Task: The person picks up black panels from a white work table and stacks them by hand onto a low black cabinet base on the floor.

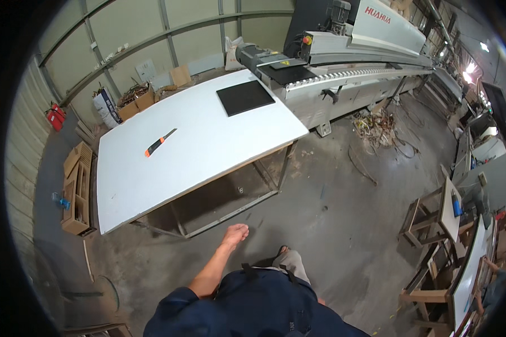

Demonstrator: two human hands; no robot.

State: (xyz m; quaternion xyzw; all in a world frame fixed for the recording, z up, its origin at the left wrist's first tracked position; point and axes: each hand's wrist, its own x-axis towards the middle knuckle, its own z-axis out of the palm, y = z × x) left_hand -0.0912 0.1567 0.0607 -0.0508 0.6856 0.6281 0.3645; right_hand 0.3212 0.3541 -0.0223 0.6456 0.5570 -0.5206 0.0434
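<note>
1. Machine (376, 50) — long, grey, butting the bench's (152, 180) far right corner.
2. Bench — white top, metal legs.
3. Black panel (245, 97) lies flat near that corner.
4. Knife (159, 142) — orange-black, mid-left on the top.
5. Left hand (234, 233) hangs empty before the near edge, fingers loosely together; right hand unseen.

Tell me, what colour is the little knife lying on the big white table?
The knife is orange and black, seen best in the head view, on the white table.

A woodworking workshop is showing here: a long grey machine (354, 50) is running along one side, a white table (197, 146) is standing on bare concrete, and offcuts (376, 126) are littering the floor.
</note>
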